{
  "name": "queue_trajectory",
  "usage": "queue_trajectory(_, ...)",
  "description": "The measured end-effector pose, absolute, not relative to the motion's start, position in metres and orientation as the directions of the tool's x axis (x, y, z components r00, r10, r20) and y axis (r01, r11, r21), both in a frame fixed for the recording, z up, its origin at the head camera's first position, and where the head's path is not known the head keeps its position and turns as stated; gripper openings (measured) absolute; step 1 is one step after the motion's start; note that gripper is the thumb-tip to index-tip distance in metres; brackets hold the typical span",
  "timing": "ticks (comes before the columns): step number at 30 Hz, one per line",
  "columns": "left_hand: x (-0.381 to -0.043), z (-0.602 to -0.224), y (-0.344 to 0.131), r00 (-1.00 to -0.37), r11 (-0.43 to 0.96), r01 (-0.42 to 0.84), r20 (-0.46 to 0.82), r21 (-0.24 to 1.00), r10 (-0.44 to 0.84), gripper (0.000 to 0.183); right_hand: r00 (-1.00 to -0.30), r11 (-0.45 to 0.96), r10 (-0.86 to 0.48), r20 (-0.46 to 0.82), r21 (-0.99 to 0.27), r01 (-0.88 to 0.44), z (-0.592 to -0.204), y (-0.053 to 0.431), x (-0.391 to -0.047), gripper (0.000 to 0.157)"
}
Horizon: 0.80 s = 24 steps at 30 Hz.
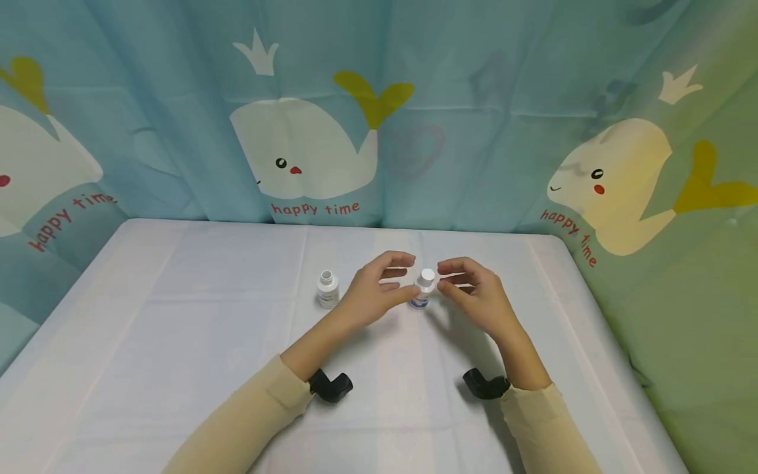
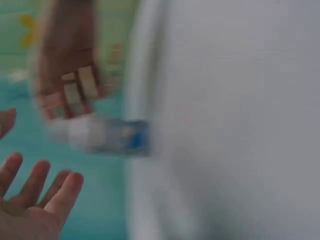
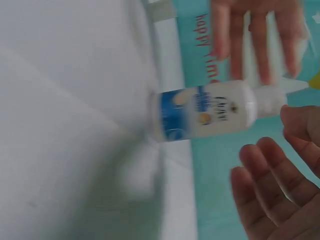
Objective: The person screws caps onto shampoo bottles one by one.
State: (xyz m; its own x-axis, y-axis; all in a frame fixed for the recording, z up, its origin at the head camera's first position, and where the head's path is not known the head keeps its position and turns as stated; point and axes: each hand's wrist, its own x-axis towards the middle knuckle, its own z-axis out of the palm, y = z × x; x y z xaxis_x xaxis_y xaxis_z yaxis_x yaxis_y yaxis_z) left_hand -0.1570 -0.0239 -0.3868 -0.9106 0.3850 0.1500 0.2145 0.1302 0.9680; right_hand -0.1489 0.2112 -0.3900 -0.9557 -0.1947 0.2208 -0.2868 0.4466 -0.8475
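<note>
A small bottle stands upright on the table, its cap on. The left hand and right hand flank it with loose, spread fingers, gripping nothing. A second bottle waits untouched nearby.

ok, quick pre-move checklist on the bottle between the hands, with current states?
1. Small bottle upright on the table: ok.
2. White cap on that bottle: ok, it shows on top.
3. Left hand at the bottle: ok, thumb at its lower body; firm contact cannot tell.
4. Right hand at the cap: not ok, fingers close beside it but relaxed in the right wrist view, no grip seen.
5. Second bottle out of the way: ok, it stands apart beyond the left hand.
6. Left wrist view usable: not ok, blurred.
</note>
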Motion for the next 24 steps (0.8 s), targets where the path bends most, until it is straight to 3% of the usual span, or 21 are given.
queue_trajectory(7, -0.152, -0.341, -0.084, -0.888, 0.029, 0.379, 0.354, 0.925, 0.295, 0.039, -0.932, 0.354, -0.158, 0.326, -0.862, -0.362, -0.362, 0.204, -0.135, 0.023)
queue_trajectory(14, -0.156, -0.349, -0.13, -0.938, 0.184, 0.289, 0.24, 0.939, 0.248, 0.041, -0.857, 0.345, -0.317, 0.407, -0.792, -0.504, -0.353, 0.171, -0.123, 0.026)
queue_trajectory(18, -0.158, -0.364, -0.146, -0.945, 0.217, 0.227, 0.162, 0.949, 0.284, 0.049, -0.854, 0.345, -0.399, 0.333, -0.809, -0.476, -0.358, 0.146, -0.125, 0.031)
queue_trajectory(24, -0.162, -0.386, -0.162, -0.925, 0.173, 0.171, 0.097, 0.97, 0.367, 0.059, -0.882, 0.435, -0.461, 0.094, -0.843, -0.317, -0.371, 0.108, -0.142, 0.045)
